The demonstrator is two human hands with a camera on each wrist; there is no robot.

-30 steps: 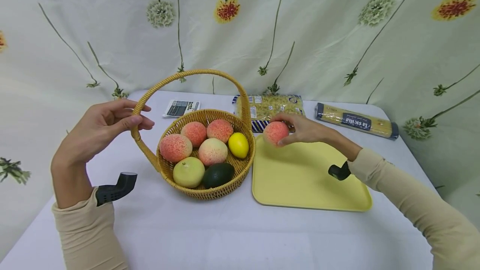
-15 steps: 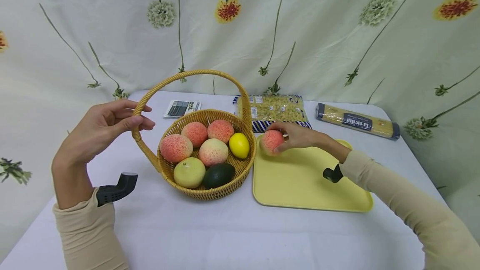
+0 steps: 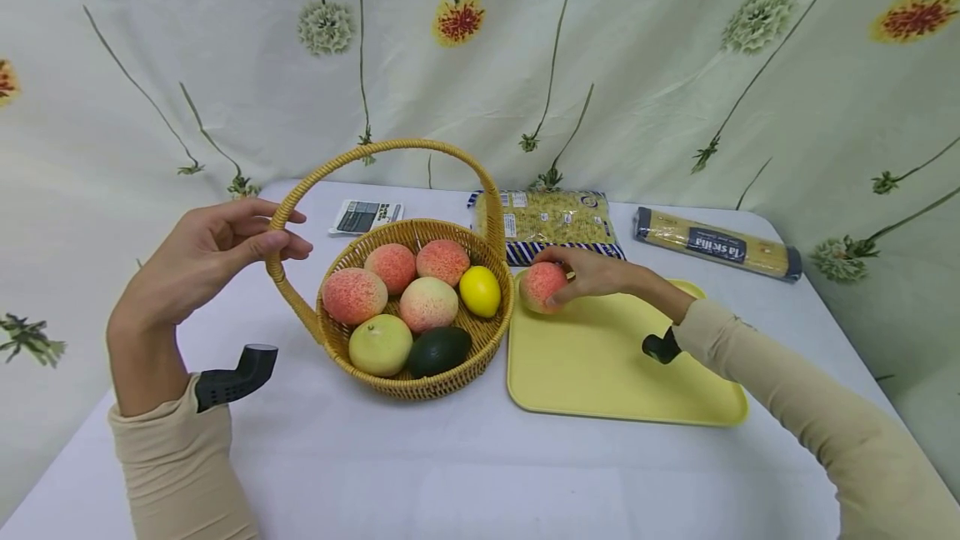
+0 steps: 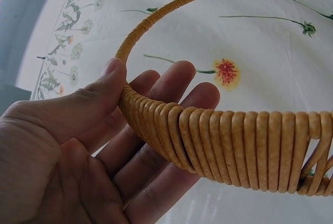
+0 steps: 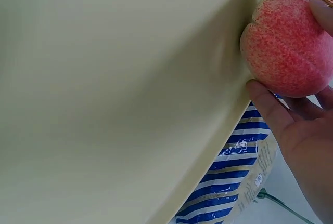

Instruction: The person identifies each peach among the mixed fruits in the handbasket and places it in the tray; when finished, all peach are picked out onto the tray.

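Note:
My left hand (image 3: 206, 252) holds the wicker basket's handle (image 4: 223, 143) on its left side, thumb on one face and fingers behind. In the basket (image 3: 420, 388) lie several peaches (image 3: 427, 304), a yellow lemon (image 3: 479, 291), a round pale-green fruit (image 3: 380, 345) and a dark green avocado (image 3: 439, 351). At the far left corner of the yellow tray (image 3: 615, 373), my right hand (image 3: 596, 273) grips a pinkish-red peach (image 5: 289, 44) between thumb and fingers. That peach is low at the tray's corner, close to the basket's right rim; whether it touches the tray I cannot tell.
Behind the tray lies a clear bag of pasta (image 3: 558, 219) with blue-striped ends. A long spaghetti pack (image 3: 716, 244) is at the back right. A small white packet with a dark label (image 3: 366, 217) lies behind the basket. A flowered cloth (image 3: 637, 65) hangs at the back.
My right hand has lowered the peach and moved it slightly left, to the tray's far left corner. The left hand stays on the basket handle.

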